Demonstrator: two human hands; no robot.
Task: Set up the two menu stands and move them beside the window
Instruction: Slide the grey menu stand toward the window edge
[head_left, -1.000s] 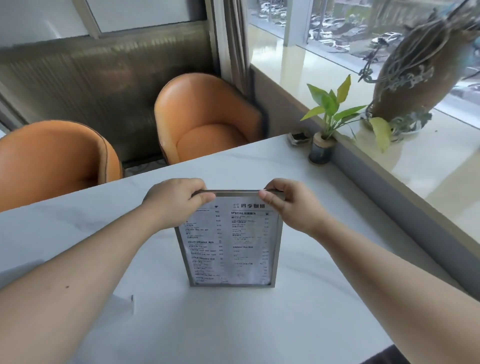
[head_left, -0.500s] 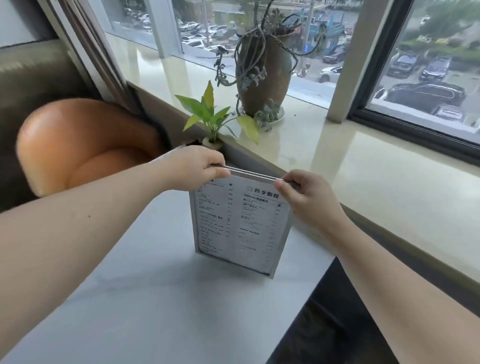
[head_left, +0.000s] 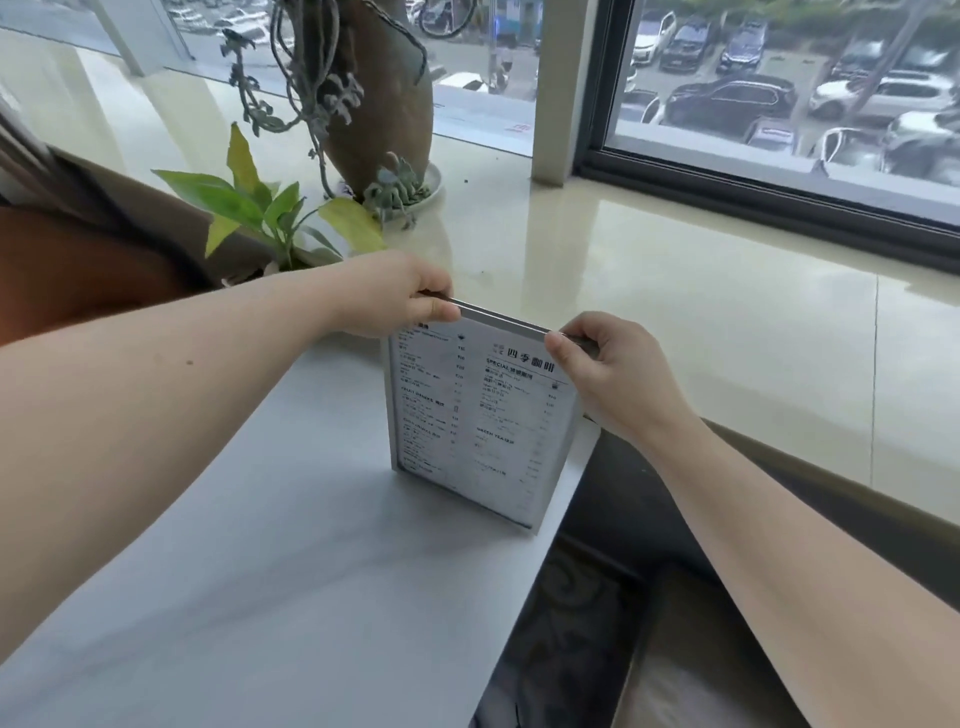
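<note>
A metal-framed menu stand (head_left: 480, 423) with a printed menu page stands upright near the corner of the white table (head_left: 270, 561), close to the window sill. My left hand (head_left: 395, 296) pinches the top left corner of its frame. My right hand (head_left: 602, 369) pinches the top right corner. The stand's lower edge appears to rest on the table top, near the table's right edge. No second menu stand is in view.
A small green potted plant (head_left: 260, 213) stands on the table just behind my left hand. A tall brown vase with trailing plants (head_left: 374, 98) sits on the beige sill (head_left: 727, 322). An orange chair (head_left: 78, 270) is at the left. Dark floor lies beyond the table's right edge.
Both hands have carried the menu stand from the middle of the table to the corner by the window sill, and my view has turned right toward the window.
</note>
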